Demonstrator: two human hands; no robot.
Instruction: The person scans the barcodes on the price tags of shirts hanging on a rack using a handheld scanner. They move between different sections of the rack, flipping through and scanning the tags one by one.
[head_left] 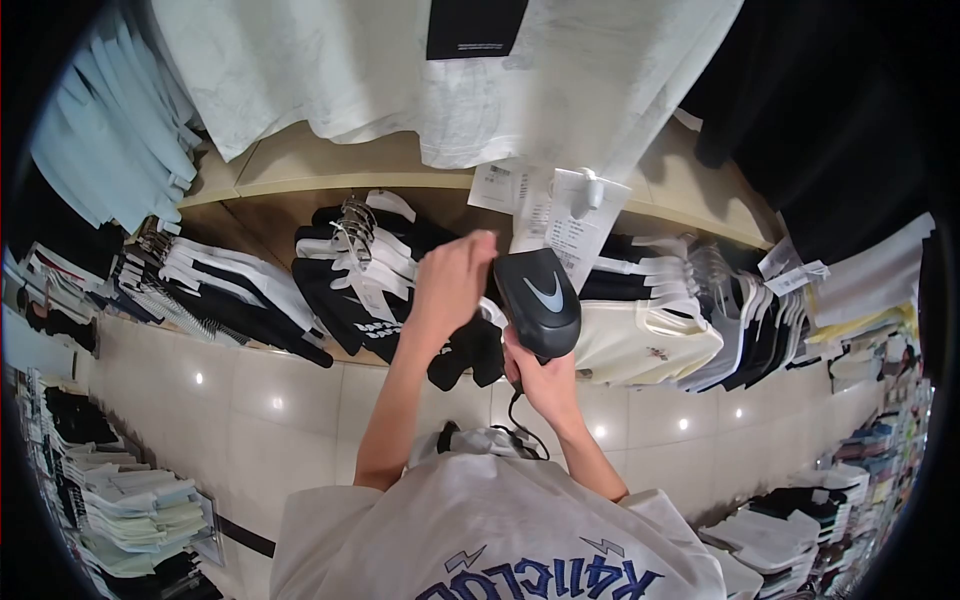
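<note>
My right hand point(545, 385) is wrapped round the handle of a black barcode scanner point(538, 300), which has a pale curved mark on top and a dark cable running down toward my body. The scanner's head points at white price tags point(578, 225) printed with barcodes, which hang below a white T-shirt point(330, 80). A small white security tag point(593, 188) hangs among them. My left hand point(452, 285) is raised just left of the scanner, its fingers curled together. Whether it pinches anything is hidden.
A wooden shelf point(320, 160) runs across in front, with black and white clothes on hangers point(370, 270) below. A cream top point(645, 340) hangs at the right, light blue garments point(115, 120) at the upper left. Folded clothes point(140, 510) lie behind me on the left.
</note>
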